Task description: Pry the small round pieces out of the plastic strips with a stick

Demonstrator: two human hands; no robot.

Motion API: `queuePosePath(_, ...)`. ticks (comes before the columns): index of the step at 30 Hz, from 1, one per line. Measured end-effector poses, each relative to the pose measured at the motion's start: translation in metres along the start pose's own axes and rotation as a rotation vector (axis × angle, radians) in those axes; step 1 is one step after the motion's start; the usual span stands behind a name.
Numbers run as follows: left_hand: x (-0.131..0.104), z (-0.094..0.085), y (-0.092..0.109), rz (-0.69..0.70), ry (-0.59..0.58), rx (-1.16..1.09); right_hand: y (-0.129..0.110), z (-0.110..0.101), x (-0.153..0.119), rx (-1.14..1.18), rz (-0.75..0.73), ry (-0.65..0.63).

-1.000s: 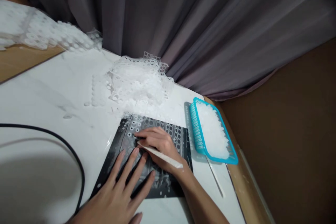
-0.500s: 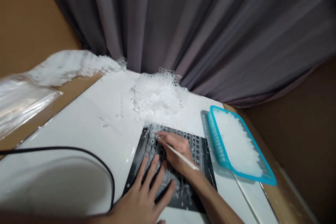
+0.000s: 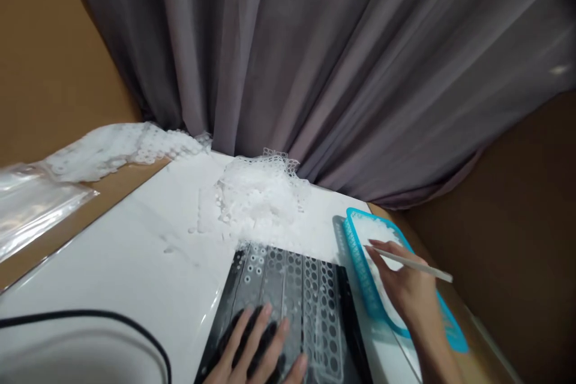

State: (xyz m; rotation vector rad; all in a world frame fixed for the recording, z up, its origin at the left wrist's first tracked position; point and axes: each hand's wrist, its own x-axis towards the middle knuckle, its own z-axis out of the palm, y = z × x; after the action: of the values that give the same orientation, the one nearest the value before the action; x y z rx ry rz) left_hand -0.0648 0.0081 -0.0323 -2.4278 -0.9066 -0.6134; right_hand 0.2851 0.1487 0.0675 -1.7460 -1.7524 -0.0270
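Observation:
My left hand (image 3: 258,353) lies flat with spread fingers on a black board (image 3: 354,318), its wrist cut off by the frame's lower edge. Clear strips with rows of round holes (image 3: 310,288) cover the board. Small white rings (image 3: 254,264) sit in some holes near its far left corner. My right hand (image 3: 411,288) pinches a slim white stick (image 3: 425,266); whether it is a pair of tweezers I cannot tell. The hand is over a blue plastic basket (image 3: 363,273) filled with small white pieces (image 3: 375,231), the stick's tip close to them.
Behind the board is a heap of white perforated scraps (image 3: 261,189). More white ring sheets (image 3: 108,147) and clear plastic bags (image 3: 40,204) lie at the left. A black cable (image 3: 112,317) loops over the white table (image 3: 130,258). A grey curtain (image 3: 270,60) hangs behind.
My right hand has moved from the board's far left part rightward to the basket, still holding the stick. The left hand remains on the board. The view has tilted up.

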Motion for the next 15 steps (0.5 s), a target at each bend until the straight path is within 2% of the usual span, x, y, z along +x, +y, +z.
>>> queuePosePath(3, -0.002, -0.008, -0.005, -0.032, -0.078, -0.045, -0.051, 0.017, -0.022, 0.366, -0.102, -0.253)
queuePosePath(6, -0.007, -0.002, 0.003, -0.148, -0.179, -0.142, -0.108, 0.045, -0.047, 0.579, -0.300, -0.534)
queuePosePath(8, -0.011, 0.004, 0.009, -0.179, -0.234, -0.202, -0.132, 0.065, -0.057, 0.679, -0.443, -0.626)
queuePosePath(11, -0.015, 0.009, 0.011, -0.167, -0.291, -0.276, -0.143, 0.089, -0.059, 0.696, -0.537, -0.680)
queuePosePath(15, -0.015, 0.003, 0.007, -0.138, -0.292, -0.323, -0.140, 0.102, -0.056, 0.668, -0.580, -0.704)
